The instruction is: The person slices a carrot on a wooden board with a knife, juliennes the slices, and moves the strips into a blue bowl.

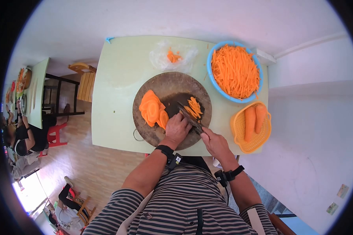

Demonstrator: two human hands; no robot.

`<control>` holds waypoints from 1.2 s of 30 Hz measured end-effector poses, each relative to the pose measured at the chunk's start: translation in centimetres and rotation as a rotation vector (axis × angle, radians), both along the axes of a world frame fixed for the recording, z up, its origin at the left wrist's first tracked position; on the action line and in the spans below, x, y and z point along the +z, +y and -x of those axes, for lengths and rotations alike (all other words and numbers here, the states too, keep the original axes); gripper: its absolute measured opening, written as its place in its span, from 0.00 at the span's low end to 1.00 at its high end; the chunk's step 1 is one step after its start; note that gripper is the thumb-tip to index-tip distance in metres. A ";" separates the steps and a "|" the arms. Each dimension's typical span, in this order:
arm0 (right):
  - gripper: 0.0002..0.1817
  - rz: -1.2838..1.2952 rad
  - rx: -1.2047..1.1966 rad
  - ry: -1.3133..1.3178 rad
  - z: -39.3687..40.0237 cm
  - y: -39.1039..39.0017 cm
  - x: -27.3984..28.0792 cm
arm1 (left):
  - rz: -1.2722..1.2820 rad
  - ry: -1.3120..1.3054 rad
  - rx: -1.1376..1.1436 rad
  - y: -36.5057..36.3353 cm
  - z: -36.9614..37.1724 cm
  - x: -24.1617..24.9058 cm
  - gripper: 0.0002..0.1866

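My right hand (215, 145) grips the handle of a kitchen knife (191, 118), its dark blade slanting up and left over the round wooden chopping board (172, 84). Close against the blade is my left hand (178, 128), fingers curled down on the board; whatever lies beneath them is hidden. A pile of overlapping carrot slices (150, 107) reaches from the board's left side to my left hand. On the blade's other side lie thin carrot strips (195, 105).
A blue basin (211, 74) heaped with shredded carrot stands at the table's back right. Below it, a yellow basket (266, 131) holds two whole carrots (250, 123). Behind the board is a plastic bag (157, 58) with carrot bits. Other people sit at far left, near a wooden chair (86, 86).
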State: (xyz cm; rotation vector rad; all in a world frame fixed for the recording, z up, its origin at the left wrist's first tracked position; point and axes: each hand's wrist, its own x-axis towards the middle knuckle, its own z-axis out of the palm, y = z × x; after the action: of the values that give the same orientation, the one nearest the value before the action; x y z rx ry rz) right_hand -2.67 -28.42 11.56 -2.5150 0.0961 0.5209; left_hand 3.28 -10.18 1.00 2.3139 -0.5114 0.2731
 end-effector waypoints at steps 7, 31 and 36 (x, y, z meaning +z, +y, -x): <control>0.22 0.017 -0.022 0.036 2.5 -0.5 2.5 | -0.027 0.048 -0.005 0.2 0.2 0.2 0.13; 0.22 -0.169 -0.090 0.052 0.7 -1.6 1.3 | 0.012 -0.009 0.034 0.0 0.3 -0.1 0.10; 0.22 -0.037 -0.045 0.112 2.5 -0.8 2.8 | -0.002 0.025 0.003 0.3 0.3 0.0 0.10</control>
State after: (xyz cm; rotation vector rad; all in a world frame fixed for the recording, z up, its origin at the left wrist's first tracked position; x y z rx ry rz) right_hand -5.16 -29.17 14.32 -2.4411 0.1826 0.6390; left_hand 3.00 -9.92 1.00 2.3176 -0.4966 0.2445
